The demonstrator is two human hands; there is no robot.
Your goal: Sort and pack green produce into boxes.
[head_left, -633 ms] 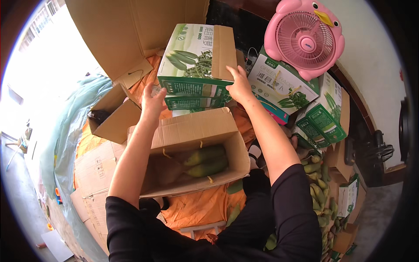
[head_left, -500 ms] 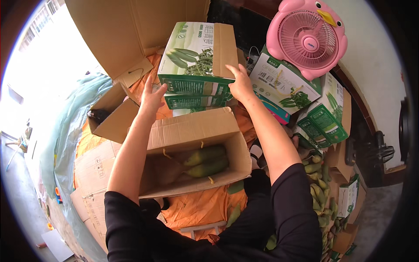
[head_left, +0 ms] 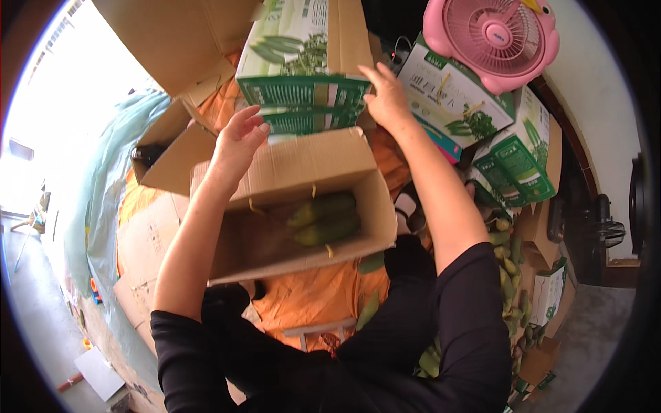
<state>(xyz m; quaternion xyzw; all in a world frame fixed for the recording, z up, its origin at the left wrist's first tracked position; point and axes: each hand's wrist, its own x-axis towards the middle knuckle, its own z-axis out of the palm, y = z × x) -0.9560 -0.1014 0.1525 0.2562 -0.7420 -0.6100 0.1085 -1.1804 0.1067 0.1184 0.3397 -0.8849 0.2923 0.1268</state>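
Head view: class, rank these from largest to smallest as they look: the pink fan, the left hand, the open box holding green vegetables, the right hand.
1. Open box
2. Pink fan
3. Left hand and right hand: too alike to rank.

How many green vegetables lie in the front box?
2: the far vegetable and the near vegetable, side by side at right in the front box. More may be hidden at left.

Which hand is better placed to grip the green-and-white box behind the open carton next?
Probably the right hand: its fingertips overlap the right edge of the green-and-white box, though contact is unclear. The left hand sits lower in view, by the open carton's flap. Both look empty.
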